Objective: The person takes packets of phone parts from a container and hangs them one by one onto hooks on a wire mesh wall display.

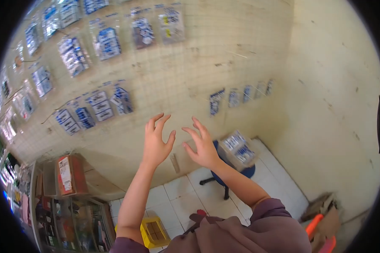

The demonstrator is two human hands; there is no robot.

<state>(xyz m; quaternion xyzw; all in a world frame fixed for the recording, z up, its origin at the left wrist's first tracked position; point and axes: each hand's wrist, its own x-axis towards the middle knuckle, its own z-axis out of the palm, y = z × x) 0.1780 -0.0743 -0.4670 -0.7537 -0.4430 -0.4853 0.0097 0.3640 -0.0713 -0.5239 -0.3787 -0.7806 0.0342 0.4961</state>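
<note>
Both my hands are raised in front of a cream wall covered by a wire grid (190,71). My left hand (156,141) is open with fingers spread and holds nothing. My right hand (202,145) is open too, fingers curled slightly, close beside the left. Neither hand touches the grid or any packet. The nearest hanging packets (99,107) are blue and white, up to the left of my left hand. Another small row of packets (240,96) hangs to the upper right.
A blue swivel stool (223,175) on the white tiled floor carries a bundle of packets (237,149). A yellow crate (154,232) sits on the floor below. Shelves with a red box (69,175) stand at the left. Cardboard and orange items (323,221) lie at the right.
</note>
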